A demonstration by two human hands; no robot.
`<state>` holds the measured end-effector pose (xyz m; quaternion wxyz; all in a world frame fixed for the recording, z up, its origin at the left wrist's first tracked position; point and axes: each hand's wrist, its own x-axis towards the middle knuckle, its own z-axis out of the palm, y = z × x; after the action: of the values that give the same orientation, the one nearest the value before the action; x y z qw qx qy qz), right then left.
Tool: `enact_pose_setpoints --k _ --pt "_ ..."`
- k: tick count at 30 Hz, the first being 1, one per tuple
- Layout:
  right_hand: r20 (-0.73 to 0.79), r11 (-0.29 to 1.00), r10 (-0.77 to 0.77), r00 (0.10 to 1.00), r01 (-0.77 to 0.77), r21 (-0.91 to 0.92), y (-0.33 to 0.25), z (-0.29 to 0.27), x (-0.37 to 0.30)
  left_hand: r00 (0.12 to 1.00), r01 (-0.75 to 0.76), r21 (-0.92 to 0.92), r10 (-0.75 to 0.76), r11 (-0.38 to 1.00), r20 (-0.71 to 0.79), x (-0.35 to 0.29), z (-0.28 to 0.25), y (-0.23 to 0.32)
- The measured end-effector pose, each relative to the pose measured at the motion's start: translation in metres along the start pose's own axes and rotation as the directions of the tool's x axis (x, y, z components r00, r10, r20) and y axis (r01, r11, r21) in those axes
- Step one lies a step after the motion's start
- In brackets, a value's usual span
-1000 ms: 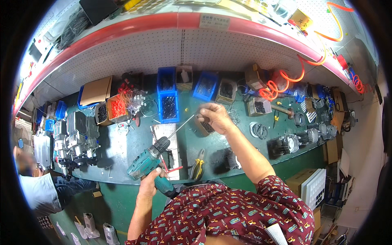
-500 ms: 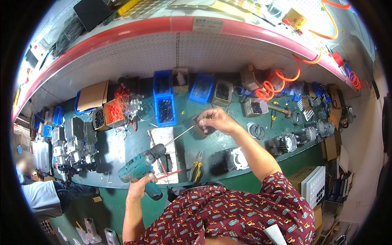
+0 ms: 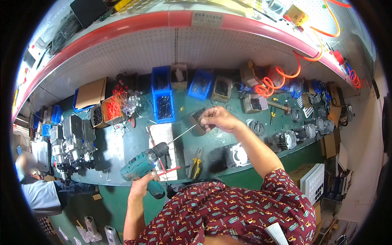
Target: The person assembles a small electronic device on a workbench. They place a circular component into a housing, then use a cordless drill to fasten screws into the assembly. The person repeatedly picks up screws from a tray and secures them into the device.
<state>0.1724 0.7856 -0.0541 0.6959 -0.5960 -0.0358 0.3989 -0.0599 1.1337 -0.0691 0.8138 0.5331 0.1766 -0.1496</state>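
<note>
My left hand (image 3: 141, 184) is wrapped round the handle of a teal cordless drill (image 3: 138, 166). A long thin bit (image 3: 181, 134) runs from its chuck up and to the right, toward my right hand (image 3: 219, 118). There the fingers pinch together at the bit's tip, and whatever lies between them is too small to make out. Under those fingers stands a small box of dark parts (image 3: 197, 117), partly covered by the hand. Below the drill lies a whitish board (image 3: 162, 132) with a red rod (image 3: 169, 170) across it. Pliers with yellow-black handles (image 3: 196, 166) rest beside the board.
Blue bins (image 3: 164, 107) of small dark parts stand at the back, near a box of red pieces (image 3: 113, 109). Grey motor housings (image 3: 73, 139) fill the left; finned ones (image 3: 281, 141) line the right. Orange coiled hose (image 3: 269, 87) hangs right. A co-worker (image 3: 41, 194) sits far left.
The drill and my left hand have shifted slightly right, bringing the bit's tip closer to my right fingers. The whole view has moved a little. My right hand still pinches over the box.
</note>
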Motion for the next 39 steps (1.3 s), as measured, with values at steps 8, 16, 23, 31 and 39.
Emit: enact_pose_setpoints --k 8,16,23,31,39 --pt "0.004 0.999 0.035 0.999 -0.035 0.034 0.002 -0.001 -0.005 1.0 -0.002 0.014 0.002 1.0 -0.012 0.0 0.01 0.005" --pt "0.056 0.999 0.02 0.998 -0.022 0.03 0.0 -0.005 -0.002 1.0 0.006 0.018 -0.006 1.0 -0.021 0.004 0.01 0.0" --pt "0.071 0.999 0.012 0.997 -0.015 0.049 -0.009 0.002 -0.006 1.0 0.008 -0.001 -0.008 1.0 -0.019 0.006 0.012 -0.002" --pt "0.062 0.999 0.01 0.998 -0.012 0.039 -0.01 0.003 -0.004 1.0 0.005 -0.015 -0.005 1.0 -0.023 0.008 0.015 -0.002" --pt "0.042 0.998 0.028 0.999 -0.03 0.063 -0.006 0.005 0.0 0.999 0.03 -0.052 -0.031 0.998 -0.013 0.011 0.017 -0.006"
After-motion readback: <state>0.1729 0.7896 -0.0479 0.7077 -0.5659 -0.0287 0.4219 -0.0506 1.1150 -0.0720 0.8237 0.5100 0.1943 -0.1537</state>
